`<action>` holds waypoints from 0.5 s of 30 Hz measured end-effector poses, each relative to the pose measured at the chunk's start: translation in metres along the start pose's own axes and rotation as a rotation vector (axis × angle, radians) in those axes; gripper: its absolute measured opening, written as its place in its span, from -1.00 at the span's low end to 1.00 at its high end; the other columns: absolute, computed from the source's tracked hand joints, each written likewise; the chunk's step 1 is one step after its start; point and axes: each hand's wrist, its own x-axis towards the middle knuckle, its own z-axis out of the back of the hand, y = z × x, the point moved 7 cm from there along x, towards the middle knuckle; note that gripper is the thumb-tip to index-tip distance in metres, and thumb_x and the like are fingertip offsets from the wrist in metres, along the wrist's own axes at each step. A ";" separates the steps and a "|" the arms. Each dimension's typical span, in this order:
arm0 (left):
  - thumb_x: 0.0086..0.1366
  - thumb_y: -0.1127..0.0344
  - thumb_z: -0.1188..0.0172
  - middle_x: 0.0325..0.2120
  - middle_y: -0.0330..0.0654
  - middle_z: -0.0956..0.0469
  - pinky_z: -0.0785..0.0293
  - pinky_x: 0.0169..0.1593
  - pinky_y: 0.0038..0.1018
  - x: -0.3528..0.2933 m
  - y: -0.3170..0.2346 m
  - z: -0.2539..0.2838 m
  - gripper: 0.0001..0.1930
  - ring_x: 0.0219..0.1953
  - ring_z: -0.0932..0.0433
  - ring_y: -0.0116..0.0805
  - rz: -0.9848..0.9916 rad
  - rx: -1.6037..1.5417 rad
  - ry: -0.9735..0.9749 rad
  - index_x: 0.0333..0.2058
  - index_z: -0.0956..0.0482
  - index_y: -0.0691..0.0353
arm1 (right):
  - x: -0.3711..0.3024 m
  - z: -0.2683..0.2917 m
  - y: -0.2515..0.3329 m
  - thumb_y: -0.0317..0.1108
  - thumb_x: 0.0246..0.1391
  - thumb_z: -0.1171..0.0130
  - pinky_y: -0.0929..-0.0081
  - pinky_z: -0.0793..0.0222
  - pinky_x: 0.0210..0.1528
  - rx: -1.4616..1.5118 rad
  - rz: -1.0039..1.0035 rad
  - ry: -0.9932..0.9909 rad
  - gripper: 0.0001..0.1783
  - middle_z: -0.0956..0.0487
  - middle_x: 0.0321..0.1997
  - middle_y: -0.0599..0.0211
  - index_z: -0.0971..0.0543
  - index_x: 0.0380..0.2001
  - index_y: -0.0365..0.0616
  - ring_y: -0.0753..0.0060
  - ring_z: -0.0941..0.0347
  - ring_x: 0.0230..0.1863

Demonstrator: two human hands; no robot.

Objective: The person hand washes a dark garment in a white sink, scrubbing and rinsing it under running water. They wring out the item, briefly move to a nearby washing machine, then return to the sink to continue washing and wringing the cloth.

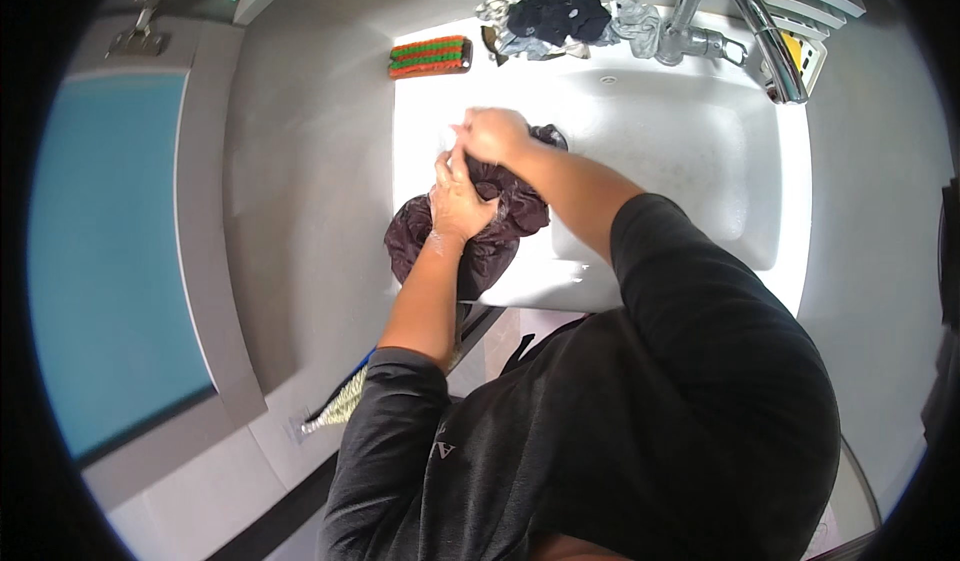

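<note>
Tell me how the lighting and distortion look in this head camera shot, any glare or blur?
Head view: strong fisheye, black corners, the blue panel's edges bow; the white sink is bright, nearly washed out at its left rim; both hands, left hand and right hand, look sharp on the dark cloth; the faucet shows small highlights.

dark maroon cloth (480, 236), white sink (680, 151), orange-and-green striped brush (430, 57), black and grey laundry pile (560, 21), silver tap (740, 11)

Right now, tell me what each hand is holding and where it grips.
Both hands grip the dark wet cloth on the sink: left hand presses its bunched middle, right hand clutches its upper end.
</note>
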 end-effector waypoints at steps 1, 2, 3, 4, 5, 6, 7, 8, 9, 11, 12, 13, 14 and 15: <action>-0.10 0.00 -0.42 0.27 0.13 -0.06 -0.29 0.17 -0.01 -0.009 -0.009 0.005 -0.03 0.15 -0.31 0.24 -0.167 0.107 0.031 0.30 -0.18 0.03 | 0.013 0.009 -0.020 0.07 0.14 -0.10 0.09 -0.46 -0.15 0.111 -0.104 -0.024 -0.55 -0.63 -0.29 0.05 -0.61 -0.32 -0.15 -0.03 -0.57 -0.22; -0.10 -0.03 -0.43 0.32 0.12 -0.01 -0.18 0.25 -0.01 -0.024 -0.012 0.010 -0.01 0.25 -0.21 0.22 -0.320 0.221 0.062 0.33 -0.18 -0.06 | 0.022 0.019 -0.037 0.07 0.11 -0.17 0.09 -0.45 -0.12 0.230 -0.201 -0.038 -0.54 -0.62 -0.27 0.07 -0.59 -0.30 -0.17 0.01 -0.55 -0.18; -0.03 -0.15 -0.36 0.36 0.09 0.02 -0.04 0.31 0.00 -0.038 -0.011 0.011 -0.08 0.35 -0.04 0.18 -0.364 0.322 0.119 0.32 -0.23 -0.10 | 0.021 0.043 -0.046 0.04 0.08 -0.21 0.11 -0.44 -0.09 0.222 -0.063 -0.295 -0.57 -0.61 -0.27 0.12 -0.59 -0.33 -0.16 0.04 -0.54 -0.17; 0.07 -0.25 -0.23 0.36 0.05 -0.03 -0.01 0.33 0.02 -0.053 -0.009 0.015 -0.18 0.37 -0.01 0.15 -0.436 0.343 0.043 0.28 -0.31 -0.04 | 0.009 0.067 -0.054 0.01 0.06 -0.25 0.12 -0.43 -0.07 0.213 0.085 -0.545 -0.60 -0.60 -0.28 0.17 -0.58 -0.36 -0.14 0.07 -0.52 -0.15; 0.10 -0.26 -0.19 0.36 0.05 -0.05 0.03 0.35 0.03 -0.069 -0.001 0.017 -0.19 0.38 0.00 0.13 -0.397 0.365 0.042 0.28 -0.31 -0.02 | -0.003 0.075 -0.060 0.00 0.06 -0.25 0.13 -0.42 -0.05 0.121 0.075 -0.484 -0.63 -0.59 -0.25 0.20 -0.59 -0.35 -0.11 0.08 -0.51 -0.10; 0.13 -0.27 -0.15 0.35 0.05 -0.08 0.07 0.37 0.03 -0.086 0.004 0.020 -0.20 0.39 0.00 0.11 -0.351 0.387 0.041 0.28 -0.30 0.01 | -0.020 0.087 -0.067 -0.02 0.05 -0.25 0.14 -0.41 -0.03 0.030 0.072 -0.420 -0.66 -0.59 -0.22 0.23 -0.59 -0.35 -0.08 0.09 -0.49 -0.06; 0.14 -0.27 -0.13 0.36 0.03 -0.07 0.14 0.39 0.04 -0.097 0.002 0.020 -0.21 0.39 0.00 0.09 -0.329 0.392 0.048 0.27 -0.31 0.04 | -0.036 0.094 -0.096 -0.12 0.03 -0.26 0.14 -0.41 -0.03 -0.045 0.008 -0.289 -0.76 -0.59 -0.21 0.24 -0.61 -0.33 -0.03 0.07 -0.49 -0.07; 0.11 -0.18 -0.20 0.34 0.01 -0.12 0.11 0.38 0.05 -0.095 -0.008 0.021 -0.25 0.39 -0.03 0.08 -0.381 0.333 0.000 0.24 -0.35 0.02 | -0.062 0.102 -0.164 -0.18 0.03 -0.26 0.14 -0.39 0.02 -0.015 -0.020 -0.367 -0.79 -0.60 -0.18 0.21 -0.61 -0.33 -0.04 0.09 -0.49 -0.03; 0.09 -0.15 -0.22 0.33 -0.01 -0.14 0.12 0.38 0.05 -0.098 -0.010 0.018 -0.28 0.38 -0.04 0.06 -0.383 0.292 -0.011 0.20 -0.39 0.03 | -0.094 0.113 -0.222 -0.17 0.05 -0.24 0.17 -0.38 0.06 -0.019 -0.205 -0.403 -0.76 -0.60 -0.15 0.16 -0.60 -0.27 -0.06 0.11 -0.48 0.02; 0.01 -0.03 -0.29 0.26 -0.07 -0.25 0.11 0.37 0.02 -0.113 -0.002 0.015 -0.41 0.36 -0.10 0.00 -0.347 0.198 -0.121 0.04 -0.51 0.03 | -0.160 0.144 -0.269 -0.18 0.06 -0.20 0.14 -0.37 0.08 -0.167 -0.846 -0.479 -0.65 -0.49 0.10 0.19 -0.57 -0.08 -0.01 0.17 -0.45 0.06; 0.00 -0.02 -0.30 0.23 -0.07 -0.28 0.09 0.37 0.02 -0.125 0.008 0.016 -0.43 0.35 -0.12 -0.01 -0.297 0.199 -0.159 0.01 -0.52 0.03 | -0.171 0.164 -0.224 -0.17 0.06 -0.17 0.16 -0.39 0.06 -0.340 -1.151 -0.358 -0.62 -0.44 0.15 0.23 -0.57 -0.05 -0.03 0.22 -0.44 0.07; -0.02 0.00 -0.30 0.21 -0.08 -0.31 0.07 0.36 0.01 -0.128 0.009 0.017 -0.45 0.34 -0.14 -0.02 -0.291 0.190 -0.190 -0.02 -0.53 0.04 | -0.188 0.173 -0.214 -0.17 0.08 -0.13 0.12 -0.40 0.02 -0.297 -1.214 -0.401 -0.61 -0.51 -0.01 0.20 -0.56 -0.05 -0.10 0.24 -0.48 0.00; -0.04 0.02 -0.31 0.19 -0.08 -0.33 0.06 0.35 0.01 -0.117 0.000 0.017 -0.47 0.33 -0.16 -0.03 -0.345 0.170 -0.203 -0.05 -0.54 0.04 | -0.188 0.147 -0.272 -0.19 0.10 -0.12 0.14 -0.41 0.01 -0.446 -1.089 -0.194 -0.63 -0.52 -0.07 0.22 -0.56 -0.07 -0.12 0.24 -0.49 -0.03; -0.07 0.05 -0.32 0.14 -0.09 -0.37 0.02 0.33 0.00 -0.105 -0.010 0.019 -0.49 0.30 -0.21 -0.04 -0.413 0.142 -0.217 -0.09 -0.55 0.04 | -0.193 0.123 -0.330 -0.22 0.11 -0.10 0.15 -0.42 -0.01 -0.625 -0.930 -0.004 -0.66 -0.54 -0.13 0.23 -0.56 -0.09 -0.14 0.25 -0.51 -0.06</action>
